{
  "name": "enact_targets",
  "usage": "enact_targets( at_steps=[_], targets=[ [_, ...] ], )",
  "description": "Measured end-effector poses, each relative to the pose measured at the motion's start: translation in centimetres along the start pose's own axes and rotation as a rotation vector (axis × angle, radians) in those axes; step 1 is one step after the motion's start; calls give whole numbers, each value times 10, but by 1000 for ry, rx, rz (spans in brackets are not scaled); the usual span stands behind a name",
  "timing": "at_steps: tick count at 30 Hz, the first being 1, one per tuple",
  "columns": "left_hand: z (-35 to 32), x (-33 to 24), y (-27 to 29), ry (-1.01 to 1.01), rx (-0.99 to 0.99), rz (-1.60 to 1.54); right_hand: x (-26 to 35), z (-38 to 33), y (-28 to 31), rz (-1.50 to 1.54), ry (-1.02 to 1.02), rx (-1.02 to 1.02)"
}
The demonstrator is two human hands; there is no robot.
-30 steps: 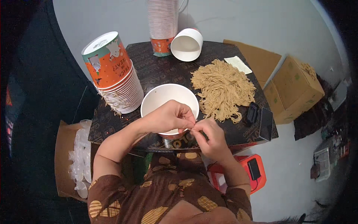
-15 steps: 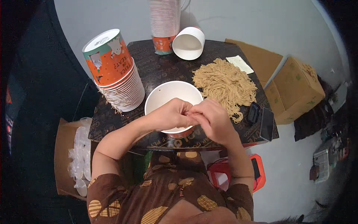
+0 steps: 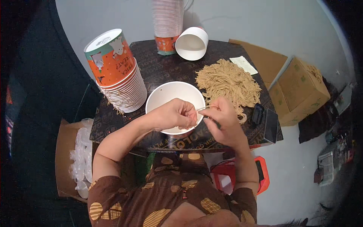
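Note:
A white-lined paper bucket (image 3: 164,95) stands in front of me with its mouth up. Both my hands meet over its right rim. My left hand (image 3: 177,114) reaches across the mouth, its fingers pinched on a thin tan cord (image 3: 205,108) close to the rim. Just right of it, my right hand (image 3: 224,122) has that cord between thumb and fingers. The cord's lower end is hidden by my fingers. Behind my right hand lies a big heap of tan cords (image 3: 227,83).
Upside-down orange-and-green buckets (image 3: 115,62) are stacked at left, cords hanging from their rims. A tall bucket stack (image 3: 166,22) and a tipped bucket (image 3: 191,44) stand at the back. A phone (image 3: 270,126) lies at the table's right edge. Cardboard boxes (image 3: 298,90) sit beyond.
My hands were pressed together over the rim; now my right hand has drawn slightly right and away, and the cord shows between them. The bucket has shifted slightly left.

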State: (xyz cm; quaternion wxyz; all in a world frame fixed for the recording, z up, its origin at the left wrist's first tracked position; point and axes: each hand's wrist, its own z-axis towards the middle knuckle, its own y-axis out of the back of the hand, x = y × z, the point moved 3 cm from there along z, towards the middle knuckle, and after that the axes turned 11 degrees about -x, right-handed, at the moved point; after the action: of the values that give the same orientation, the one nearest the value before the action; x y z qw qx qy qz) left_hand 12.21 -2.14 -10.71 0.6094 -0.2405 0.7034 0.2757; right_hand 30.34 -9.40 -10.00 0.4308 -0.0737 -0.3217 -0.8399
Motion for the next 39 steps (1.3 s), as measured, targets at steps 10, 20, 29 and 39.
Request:
enact_targets(
  at_steps=[10,20,29,39],
  targets=[
    [4,-3,-1,-26,-10,-3,-2,-20,-21,51,-162,-94],
    [7,-2,-2,-39,-30,-71,3,-27,-29,88,-165,-192],
    [6,0,1,-57,-73,-27,19,-31,-30,-121,48,-251],
    [-7,0,-5,-230,-140,308,5,-19,-29,-43,-58,-187]
  ],
)
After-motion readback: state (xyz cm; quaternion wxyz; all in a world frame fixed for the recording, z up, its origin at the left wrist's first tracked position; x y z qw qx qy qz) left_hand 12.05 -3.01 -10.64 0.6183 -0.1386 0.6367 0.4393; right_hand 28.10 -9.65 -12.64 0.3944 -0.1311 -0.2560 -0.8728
